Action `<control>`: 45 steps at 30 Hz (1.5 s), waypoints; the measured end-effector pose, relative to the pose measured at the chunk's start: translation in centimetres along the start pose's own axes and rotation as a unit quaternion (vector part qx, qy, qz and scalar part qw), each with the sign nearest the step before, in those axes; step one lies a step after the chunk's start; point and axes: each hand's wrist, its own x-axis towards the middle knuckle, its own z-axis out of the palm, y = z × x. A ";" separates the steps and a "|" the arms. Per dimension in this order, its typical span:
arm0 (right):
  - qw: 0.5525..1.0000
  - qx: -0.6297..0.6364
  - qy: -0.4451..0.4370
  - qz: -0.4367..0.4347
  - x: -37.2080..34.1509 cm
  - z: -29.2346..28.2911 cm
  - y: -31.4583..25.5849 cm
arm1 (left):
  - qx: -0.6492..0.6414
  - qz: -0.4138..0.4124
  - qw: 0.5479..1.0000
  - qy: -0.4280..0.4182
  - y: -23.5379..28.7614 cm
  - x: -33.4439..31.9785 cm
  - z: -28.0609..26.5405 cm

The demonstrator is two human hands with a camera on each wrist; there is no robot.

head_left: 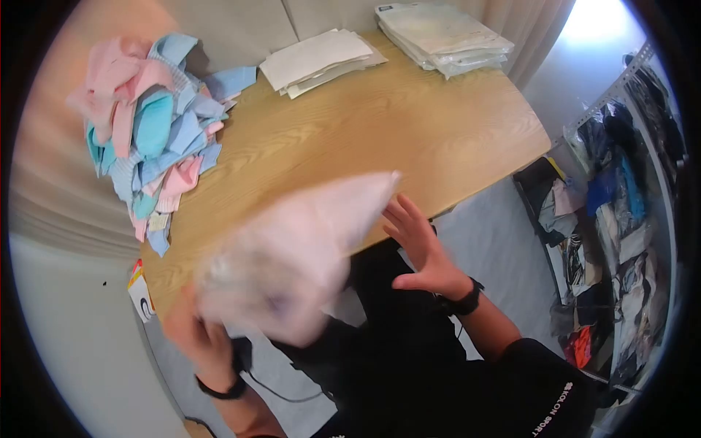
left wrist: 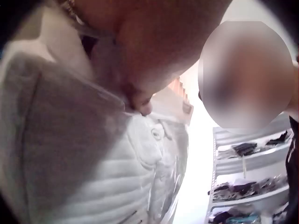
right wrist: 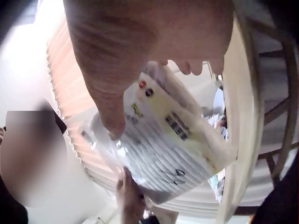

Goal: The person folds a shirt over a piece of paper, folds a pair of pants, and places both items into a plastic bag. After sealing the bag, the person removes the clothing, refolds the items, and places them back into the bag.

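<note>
A flat clear plastic bag with a pale folded garment (head_left: 292,248) inside hangs tilted over the table's near edge, blurred in the head view. At its lower left corner my left hand (head_left: 196,337) grips the edge; in the right wrist view the thumb of that hand (right wrist: 131,198) lies on the bag. Close up in the left wrist view, the garment (left wrist: 103,172) is white with ribbed lines and a buttoned tab. The right wrist view shows dark print and handwriting on the bag (right wrist: 159,144). My right hand (head_left: 427,252), fingers spread, is beside the bag's right corner.
A heap of pink, blue and teal clothes (head_left: 150,124) lies at the wooden table's (head_left: 350,131) left end. White sheets (head_left: 318,58) and a stack of plastic-bagged packets (head_left: 445,36) sit along the back. Shelving with bagged clothes (head_left: 621,212) stands at right.
</note>
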 end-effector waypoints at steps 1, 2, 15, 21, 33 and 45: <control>1.000 -0.014 -0.013 -0.017 0.9 1.0 0.4 | -0.027 -0.047 0.998 -0.024 1.0 2.0 -0.5; 0.999 -0.027 -0.028 -0.034 1.7 1.9 0.8 | -0.053 -0.096 0.993 -0.046 1.9 4.3 -0.5; 0.893 0.230 0.332 0.197 4.3 3.7 2.4 | 0.024 0.088 0.995 -0.029 -1.6 13.4 6.5; 0.973 -0.002 0.231 -0.031 2.3 4.0 2.7 | -0.021 0.001 0.981 -0.191 2.3 5.1 10.5; 0.821 -0.564 -0.047 -0.077 13.0 -2.4 -0.4 | 0.003 -0.014 0.988 -0.154 4.0 0.6 14.5; 0.794 -0.506 0.028 -0.335 10.7 -2.8 0.0 | -0.035 0.087 0.995 0.020 -0.4 1.5 10.7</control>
